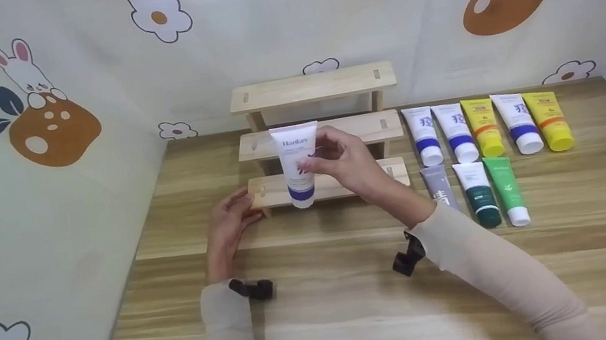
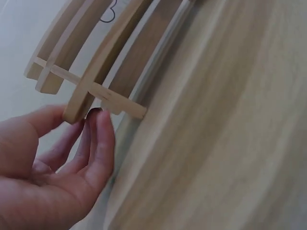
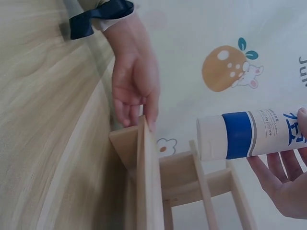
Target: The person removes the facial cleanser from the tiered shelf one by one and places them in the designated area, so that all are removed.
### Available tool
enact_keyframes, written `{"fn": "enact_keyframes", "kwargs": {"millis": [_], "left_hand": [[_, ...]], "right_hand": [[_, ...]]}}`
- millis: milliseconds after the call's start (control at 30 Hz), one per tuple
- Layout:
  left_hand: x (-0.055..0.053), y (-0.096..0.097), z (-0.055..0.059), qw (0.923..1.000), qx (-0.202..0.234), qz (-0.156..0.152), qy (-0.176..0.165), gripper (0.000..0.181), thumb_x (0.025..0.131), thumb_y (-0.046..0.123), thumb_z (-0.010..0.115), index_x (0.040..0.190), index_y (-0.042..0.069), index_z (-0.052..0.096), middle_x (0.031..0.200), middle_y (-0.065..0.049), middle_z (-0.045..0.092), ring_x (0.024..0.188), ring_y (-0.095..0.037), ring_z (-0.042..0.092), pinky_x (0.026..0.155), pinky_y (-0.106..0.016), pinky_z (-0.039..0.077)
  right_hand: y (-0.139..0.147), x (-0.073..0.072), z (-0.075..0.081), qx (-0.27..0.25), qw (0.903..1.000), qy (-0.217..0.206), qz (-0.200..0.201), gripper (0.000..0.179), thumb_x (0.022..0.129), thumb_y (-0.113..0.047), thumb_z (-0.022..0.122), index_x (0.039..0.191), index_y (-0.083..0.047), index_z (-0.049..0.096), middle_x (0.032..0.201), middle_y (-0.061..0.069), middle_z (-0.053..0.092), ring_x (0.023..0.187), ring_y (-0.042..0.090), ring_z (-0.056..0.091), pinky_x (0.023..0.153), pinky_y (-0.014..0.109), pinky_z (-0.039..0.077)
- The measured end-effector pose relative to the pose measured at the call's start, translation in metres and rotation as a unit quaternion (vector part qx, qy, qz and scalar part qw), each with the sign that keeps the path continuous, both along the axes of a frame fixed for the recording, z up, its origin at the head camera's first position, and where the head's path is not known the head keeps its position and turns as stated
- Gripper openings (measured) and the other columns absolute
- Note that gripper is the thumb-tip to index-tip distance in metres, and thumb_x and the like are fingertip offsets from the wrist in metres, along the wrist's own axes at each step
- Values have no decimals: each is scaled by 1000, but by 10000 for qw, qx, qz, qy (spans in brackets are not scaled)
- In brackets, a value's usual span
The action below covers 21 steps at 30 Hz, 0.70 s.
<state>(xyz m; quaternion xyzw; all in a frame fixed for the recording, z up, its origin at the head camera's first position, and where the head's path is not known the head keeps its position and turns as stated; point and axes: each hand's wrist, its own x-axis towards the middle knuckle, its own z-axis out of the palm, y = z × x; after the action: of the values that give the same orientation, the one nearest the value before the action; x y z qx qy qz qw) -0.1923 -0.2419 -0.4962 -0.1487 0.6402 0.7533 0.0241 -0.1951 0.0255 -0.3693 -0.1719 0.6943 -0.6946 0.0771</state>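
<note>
My right hand (image 1: pixel 356 166) grips a white squeeze tube (image 1: pixel 294 153) by its side, with thumb in front and fingers behind. The tube is upright, its white cap and blue band (image 3: pixel 238 135) at the bottom, and it overlaps the lower steps of a three-step wooden rack (image 1: pixel 311 88) in the head view. At the rack's left end, my left hand (image 1: pixel 228 221) pinches the tip of the lowest step (image 1: pixel 273 190). The left wrist view shows the thumb on one side of that step (image 2: pixel 79 103) and the fingertips under it.
Right of the rack, a back row holds white-and-blue tubes (image 1: pixel 423 129) and yellow tubes (image 1: pixel 482 120). In front lie a grey tube (image 1: pixel 436 185), a white-and-green tube (image 1: pixel 479 197) and a green tube (image 1: pixel 505 186). A patterned cloth (image 1: pixel 233 35) hangs behind the wooden table (image 1: pixel 310 290).
</note>
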Motion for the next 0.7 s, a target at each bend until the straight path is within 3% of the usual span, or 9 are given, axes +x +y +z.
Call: {"fn": "enact_keyframes", "kwargs": {"millis": [200,400,700], "left_hand": [[3,-4,-2,9989,-117,-453,81,46,102,8,56,144,-2,44,107,-7,67,84,-15,71,79,-28,65],[3,-7,-2,9986,-126,-513,68,46,102,7,55,145,-1,41,102,-7,67,84,-18,71,82,-30,65],[2,-6,-2,9979,-182,-617,39,47,103,8,52,148,3,39,110,-8,66,87,-17,71,82,-29,65]], "right_hand": [[18,11,8,-168,9994,181,-243,27,87,-4,76,111,-3,64,104,3,69,99,17,66,92,29,58],[40,24,17,-120,9980,346,-510,26,87,-3,75,111,-2,63,102,2,68,97,18,64,87,27,58],[89,32,16,89,9947,-3,-1025,35,91,-13,75,122,-8,60,115,0,69,112,18,64,97,28,59]]}}
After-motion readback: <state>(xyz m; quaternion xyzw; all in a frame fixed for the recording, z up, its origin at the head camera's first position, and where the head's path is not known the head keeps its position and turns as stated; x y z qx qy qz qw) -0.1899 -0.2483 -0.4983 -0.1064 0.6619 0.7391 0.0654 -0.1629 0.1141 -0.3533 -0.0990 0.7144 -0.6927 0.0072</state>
